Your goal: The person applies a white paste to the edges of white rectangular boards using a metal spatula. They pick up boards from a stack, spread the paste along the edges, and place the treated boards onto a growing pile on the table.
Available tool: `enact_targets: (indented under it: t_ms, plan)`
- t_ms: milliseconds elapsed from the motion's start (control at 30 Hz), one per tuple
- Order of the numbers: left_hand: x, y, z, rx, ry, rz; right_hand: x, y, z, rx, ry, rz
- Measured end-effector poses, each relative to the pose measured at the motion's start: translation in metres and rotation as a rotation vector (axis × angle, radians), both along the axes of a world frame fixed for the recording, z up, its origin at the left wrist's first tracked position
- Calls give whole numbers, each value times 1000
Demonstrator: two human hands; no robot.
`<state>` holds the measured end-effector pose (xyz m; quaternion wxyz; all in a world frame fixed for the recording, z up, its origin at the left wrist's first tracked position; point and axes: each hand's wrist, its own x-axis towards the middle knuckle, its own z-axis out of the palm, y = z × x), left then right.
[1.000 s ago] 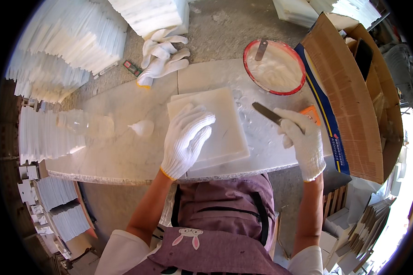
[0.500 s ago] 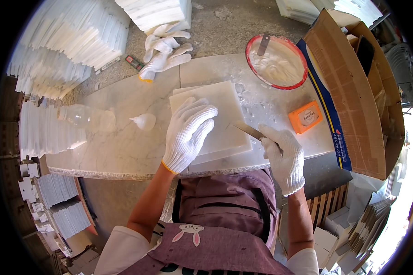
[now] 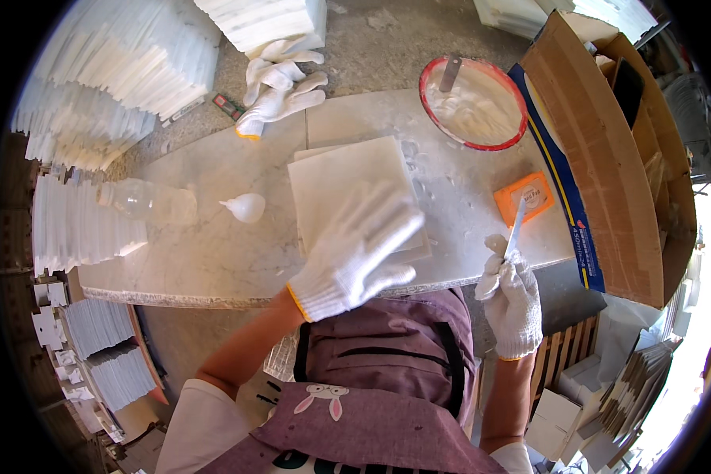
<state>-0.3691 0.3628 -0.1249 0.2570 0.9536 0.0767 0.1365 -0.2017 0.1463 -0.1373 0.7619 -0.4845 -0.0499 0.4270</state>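
Observation:
Two white square stone tiles lie stacked, slightly askew, on the marble table; the upper tile (image 3: pixel 344 170) is the nearer to my left hand. My left hand (image 3: pixel 363 253), in a white knit glove, is stretched out open over the tile's near part, fingers pointing right and blurred by motion. Whether it touches the tile I cannot tell. My right hand (image 3: pixel 512 304), gloved too, is closed round a thin metal scraper blade (image 3: pixel 517 225). The blade points upward, beyond the table's near edge. Its lower end is hidden in the glove.
A red-rimmed bowl (image 3: pixel 474 138) of white paste holds another metal blade. Near it are an orange box (image 3: pixel 521 199) and a large cardboard box (image 3: pixel 600 158). A small squeeze bottle (image 3: pixel 246 208), a clear jar (image 3: pixel 142 201), spare gloves (image 3: pixel 280 91) and tile stacks (image 3: pixel 126 47) are leftward.
My left hand has swept right and nearer across the tile. My right hand has drawn back from the tile to the right, turning the blade upright.

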Motion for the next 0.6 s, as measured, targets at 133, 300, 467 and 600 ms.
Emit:
enact_targets:
  t_ms: [133,300,467,600]
  plan:
    - [1,41,2,125,25,275,3,-9,0,-24,43,-46]
    - [11,-29,-2,110,198,-222,5,6,4,-139,-114,30]
    - [7,-2,9,27,0,-80,11,14,14,-281,-316,81]
    - [7,11,0,156,-6,215,20,36,21,-385,-513,263]
